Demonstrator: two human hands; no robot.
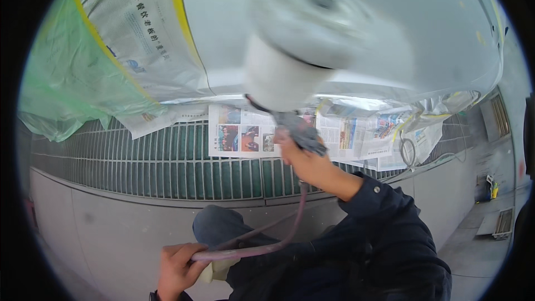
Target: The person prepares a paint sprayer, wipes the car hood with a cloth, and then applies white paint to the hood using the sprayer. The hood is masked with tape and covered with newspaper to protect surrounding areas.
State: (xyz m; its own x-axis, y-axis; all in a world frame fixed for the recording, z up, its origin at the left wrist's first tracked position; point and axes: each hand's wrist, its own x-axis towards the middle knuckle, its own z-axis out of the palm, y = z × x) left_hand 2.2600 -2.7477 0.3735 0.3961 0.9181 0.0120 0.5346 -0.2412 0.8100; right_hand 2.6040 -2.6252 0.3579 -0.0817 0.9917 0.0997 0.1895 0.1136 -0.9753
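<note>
My right hand [305,159] is closed round the grip of a spray gun [301,128], held out in front of me. A large white paint cup [287,72] sits on top of the gun, blurred by motion. Beyond it spreads a smooth pale grey car body panel [223,28]. From the gun's grip a pinkish air hose [290,231] hangs in a curve and runs back to the lower left. There my left hand [181,267] is wrapped round the hose, near my knee. The gun's nozzle is hidden behind the cup.
Newspaper sheets [142,28] edged with yellow tape and green plastic film [61,72] mask the panel's left. More newspaper [239,134] lies along its lower edge, over a floor grating [178,173]. A thin looped cable [409,153] lies at right, with a dark container [484,189] farther off.
</note>
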